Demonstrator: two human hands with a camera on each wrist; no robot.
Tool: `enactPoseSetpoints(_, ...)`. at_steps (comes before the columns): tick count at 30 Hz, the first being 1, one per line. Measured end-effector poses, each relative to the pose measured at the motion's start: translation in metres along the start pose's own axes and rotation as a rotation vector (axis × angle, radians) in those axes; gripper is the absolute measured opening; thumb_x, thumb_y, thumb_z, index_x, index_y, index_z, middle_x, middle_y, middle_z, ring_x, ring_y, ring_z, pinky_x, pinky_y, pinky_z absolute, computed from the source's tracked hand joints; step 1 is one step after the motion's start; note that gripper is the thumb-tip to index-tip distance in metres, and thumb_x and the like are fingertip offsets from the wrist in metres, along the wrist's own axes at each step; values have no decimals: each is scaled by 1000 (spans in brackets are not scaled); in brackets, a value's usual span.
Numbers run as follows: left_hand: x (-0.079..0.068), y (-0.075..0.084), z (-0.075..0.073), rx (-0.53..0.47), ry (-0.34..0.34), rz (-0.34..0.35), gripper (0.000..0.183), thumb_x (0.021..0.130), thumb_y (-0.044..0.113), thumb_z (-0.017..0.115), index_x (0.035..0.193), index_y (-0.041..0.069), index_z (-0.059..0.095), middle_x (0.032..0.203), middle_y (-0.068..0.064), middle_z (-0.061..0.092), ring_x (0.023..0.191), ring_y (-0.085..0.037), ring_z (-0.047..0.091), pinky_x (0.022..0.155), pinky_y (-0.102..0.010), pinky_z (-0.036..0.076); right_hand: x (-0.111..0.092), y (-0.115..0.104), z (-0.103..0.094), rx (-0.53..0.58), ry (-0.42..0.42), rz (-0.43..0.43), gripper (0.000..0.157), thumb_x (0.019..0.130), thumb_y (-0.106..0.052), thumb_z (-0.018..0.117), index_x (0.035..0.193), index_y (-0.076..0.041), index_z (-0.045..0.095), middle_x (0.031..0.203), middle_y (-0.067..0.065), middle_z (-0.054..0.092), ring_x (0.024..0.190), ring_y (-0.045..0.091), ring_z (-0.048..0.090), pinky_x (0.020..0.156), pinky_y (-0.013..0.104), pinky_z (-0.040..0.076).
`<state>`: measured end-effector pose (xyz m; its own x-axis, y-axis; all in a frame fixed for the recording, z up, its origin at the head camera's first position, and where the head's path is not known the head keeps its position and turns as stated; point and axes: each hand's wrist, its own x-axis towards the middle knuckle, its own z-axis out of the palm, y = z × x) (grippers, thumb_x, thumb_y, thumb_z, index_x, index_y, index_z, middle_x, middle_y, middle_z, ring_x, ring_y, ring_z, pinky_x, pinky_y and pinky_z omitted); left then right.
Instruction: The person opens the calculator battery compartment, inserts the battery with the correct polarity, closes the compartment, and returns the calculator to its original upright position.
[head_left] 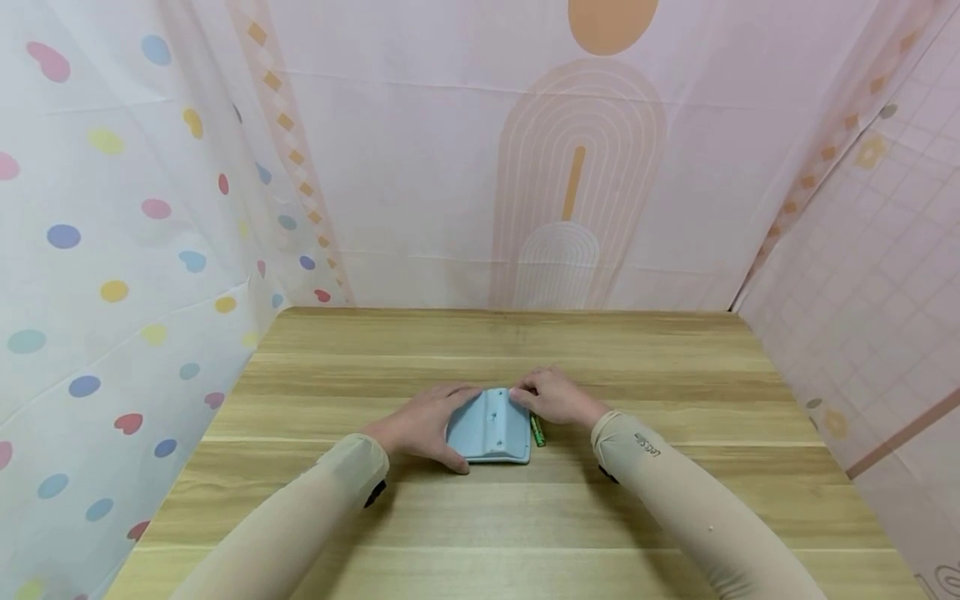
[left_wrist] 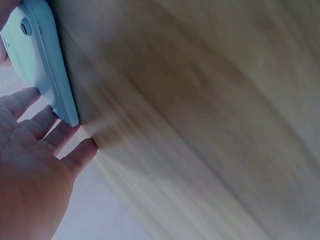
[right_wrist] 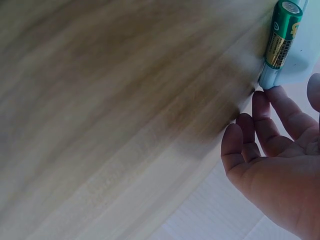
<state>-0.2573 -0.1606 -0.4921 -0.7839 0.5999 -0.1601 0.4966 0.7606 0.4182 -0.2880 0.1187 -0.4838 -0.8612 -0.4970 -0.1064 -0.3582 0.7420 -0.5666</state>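
Observation:
A light blue plastic device [head_left: 468, 429] lies on the wooden table with a raised ridge and small holes on its upper side. My left hand [head_left: 427, 423] holds its left part, thumb at the near edge and fingers toward the far edge. In the left wrist view those fingers [left_wrist: 37, 120] spread along the device's side [left_wrist: 52, 65]. My right hand [head_left: 553, 396] pinches the far right corner between thumb and fingers. A green and gold battery [right_wrist: 284, 37] lies close along the device's right edge; its full length is not visible in the head view.
The wooden table [head_left: 480, 525] extends around both hands. Patterned cloth [head_left: 420, 167] hangs behind its far edge, with more cloth at the left [head_left: 135, 250] and right [head_left: 862, 275]. Beige sleeves [head_left: 300, 517] cover both forearms.

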Motion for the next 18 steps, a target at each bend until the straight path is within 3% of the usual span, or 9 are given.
enactPoseSetpoints(10,-3,-2,-2,-30,11,15,121,72,58,94,168,15,34,172,-6,38,156,-31,38,125,-54,38,0,0,-1,17,-2,-11,38,112,-35,57,130,-7,75,125,9,77,116,22,70,101,44,57)
enactPoseSetpoints(18,-4,-2,-1,-28,10,-1,120,72,59,94,168,17,35,172,-5,38,156,-31,39,125,-56,38,2,3,1,18,-17,-7,39,112,-36,58,133,-8,74,127,9,76,118,22,69,102,44,57)
